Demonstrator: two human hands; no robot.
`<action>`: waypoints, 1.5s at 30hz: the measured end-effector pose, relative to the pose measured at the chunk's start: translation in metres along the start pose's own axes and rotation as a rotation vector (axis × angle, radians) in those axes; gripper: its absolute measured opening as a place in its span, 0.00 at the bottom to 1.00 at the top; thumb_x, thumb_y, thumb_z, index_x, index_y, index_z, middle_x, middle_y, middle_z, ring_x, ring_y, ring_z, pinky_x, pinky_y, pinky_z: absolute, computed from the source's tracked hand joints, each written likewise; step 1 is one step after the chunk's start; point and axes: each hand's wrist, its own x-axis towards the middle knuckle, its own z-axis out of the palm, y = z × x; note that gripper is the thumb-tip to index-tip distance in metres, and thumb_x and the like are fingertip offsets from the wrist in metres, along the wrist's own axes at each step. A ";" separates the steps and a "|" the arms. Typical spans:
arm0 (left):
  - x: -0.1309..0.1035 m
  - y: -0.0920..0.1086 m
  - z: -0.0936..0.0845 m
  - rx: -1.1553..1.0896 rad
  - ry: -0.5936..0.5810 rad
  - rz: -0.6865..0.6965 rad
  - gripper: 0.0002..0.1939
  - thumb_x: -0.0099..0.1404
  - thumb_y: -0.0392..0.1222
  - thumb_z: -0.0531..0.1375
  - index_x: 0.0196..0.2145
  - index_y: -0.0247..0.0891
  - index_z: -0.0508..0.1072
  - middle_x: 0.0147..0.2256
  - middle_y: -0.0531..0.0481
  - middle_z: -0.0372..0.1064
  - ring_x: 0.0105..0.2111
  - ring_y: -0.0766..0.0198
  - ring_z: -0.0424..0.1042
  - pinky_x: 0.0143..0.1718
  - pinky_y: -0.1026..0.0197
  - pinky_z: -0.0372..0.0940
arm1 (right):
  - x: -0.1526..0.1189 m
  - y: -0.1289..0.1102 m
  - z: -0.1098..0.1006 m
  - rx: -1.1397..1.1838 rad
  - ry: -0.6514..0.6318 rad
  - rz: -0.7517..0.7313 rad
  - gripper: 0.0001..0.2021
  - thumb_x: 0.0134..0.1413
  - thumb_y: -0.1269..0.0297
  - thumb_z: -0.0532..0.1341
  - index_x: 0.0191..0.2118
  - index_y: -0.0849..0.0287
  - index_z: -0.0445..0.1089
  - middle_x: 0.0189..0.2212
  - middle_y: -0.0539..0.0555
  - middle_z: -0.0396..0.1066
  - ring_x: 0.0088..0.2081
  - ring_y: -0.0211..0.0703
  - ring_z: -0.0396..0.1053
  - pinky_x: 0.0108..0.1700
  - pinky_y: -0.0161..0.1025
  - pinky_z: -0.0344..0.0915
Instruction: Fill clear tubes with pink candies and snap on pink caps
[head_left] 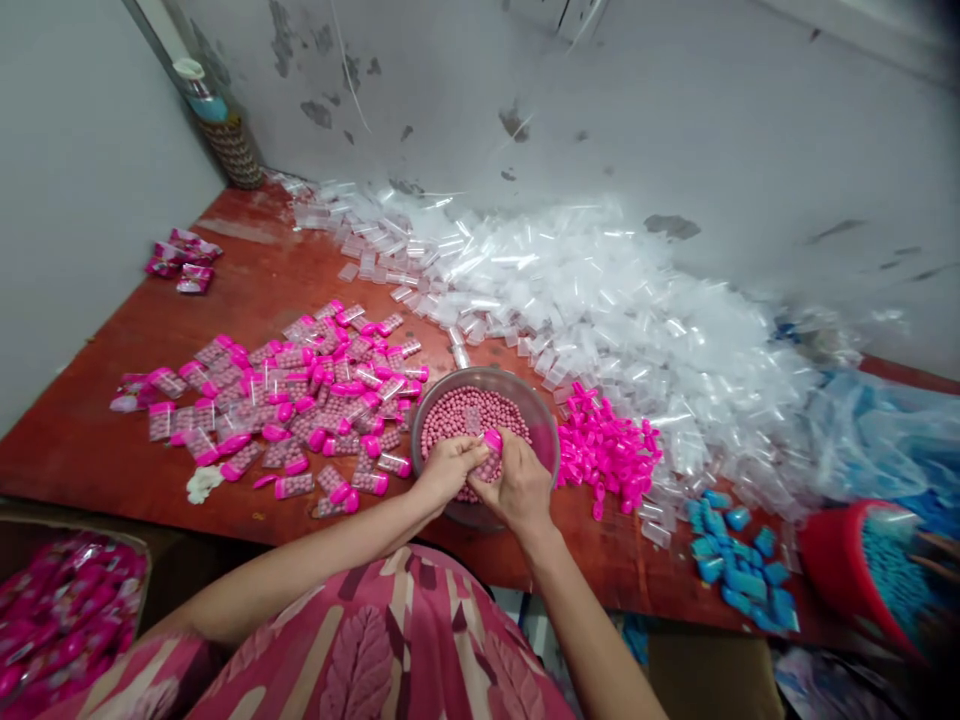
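Note:
Over a metal bowl (551,412) of small pink beads or candies (442,415), my two hands meet. My left hand (448,470) is closed in a pinch at a small transparent container with a bright pink cap (492,440). From the other side, my right hand (523,487) grips the same container, its fingers at the cap. The fingers hide most of its body. Left of the bowl lies a spread of filled, pink-capped containers (300,390). A heap of loose pink caps (607,450) touches the bowl's right side.
Empty transparent containers (570,290) are piled along the wall on the red table (247,260). At right are blue-capped containers (742,560) and a red bucket (836,560) of blue beads, with another person's hand (937,560) there. A flask (217,130) stands at far left.

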 end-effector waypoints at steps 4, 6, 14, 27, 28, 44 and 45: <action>0.003 -0.003 -0.006 0.032 0.015 0.026 0.11 0.47 0.43 0.61 0.18 0.32 0.68 0.17 0.56 0.61 0.19 0.72 0.58 0.22 0.68 0.52 | 0.002 -0.002 0.010 0.046 0.028 -0.001 0.26 0.47 0.56 0.53 0.51 0.67 0.56 0.38 0.62 0.65 0.41 0.49 0.62 0.42 0.43 0.61; 0.004 -0.002 -0.010 0.050 0.038 0.025 0.10 0.48 0.43 0.61 0.19 0.31 0.69 0.17 0.56 0.61 0.19 0.72 0.58 0.22 0.68 0.53 | 0.006 -0.006 0.012 0.098 -0.008 -0.025 0.29 0.47 0.55 0.55 0.53 0.66 0.52 0.43 0.63 0.63 0.45 0.50 0.61 0.45 0.44 0.60; 0.015 0.048 -0.073 0.269 0.352 0.337 0.17 0.54 0.45 0.57 0.39 0.34 0.71 0.35 0.47 0.72 0.34 0.62 0.69 0.38 0.59 0.62 | 0.035 0.032 0.037 0.181 -0.179 0.272 0.30 0.51 0.54 0.52 0.56 0.62 0.46 0.50 0.62 0.59 0.50 0.47 0.59 0.47 0.43 0.57; -0.001 0.005 -0.081 0.966 0.174 0.412 0.17 0.58 0.42 0.54 0.46 0.40 0.68 0.46 0.46 0.67 0.47 0.59 0.64 0.50 0.54 0.56 | 0.052 0.050 0.095 -0.222 -0.440 0.304 0.14 0.54 0.62 0.50 0.45 0.62 0.60 0.39 0.61 0.65 0.41 0.45 0.63 0.37 0.38 0.59; 0.001 0.002 -0.078 1.003 0.146 0.427 0.17 0.58 0.41 0.54 0.45 0.40 0.68 0.46 0.45 0.67 0.47 0.58 0.64 0.50 0.53 0.56 | 0.052 0.057 0.091 -0.233 -0.414 0.276 0.13 0.54 0.64 0.49 0.45 0.61 0.59 0.41 0.61 0.64 0.42 0.46 0.62 0.38 0.39 0.58; 0.013 0.013 -0.080 0.982 0.175 0.444 0.17 0.60 0.38 0.51 0.47 0.40 0.66 0.47 0.46 0.65 0.48 0.60 0.63 0.51 0.56 0.54 | 0.048 0.046 0.116 0.364 -0.410 -0.004 0.19 0.47 0.70 0.57 0.48 0.61 0.61 0.43 0.54 0.66 0.43 0.38 0.63 0.45 0.38 0.61; 0.014 0.012 -0.077 0.973 0.156 0.445 0.18 0.60 0.38 0.51 0.48 0.39 0.66 0.47 0.45 0.65 0.48 0.60 0.62 0.51 0.56 0.54 | 0.044 0.045 0.109 0.484 -0.402 0.026 0.19 0.47 0.68 0.57 0.48 0.60 0.60 0.42 0.53 0.67 0.43 0.38 0.64 0.44 0.37 0.62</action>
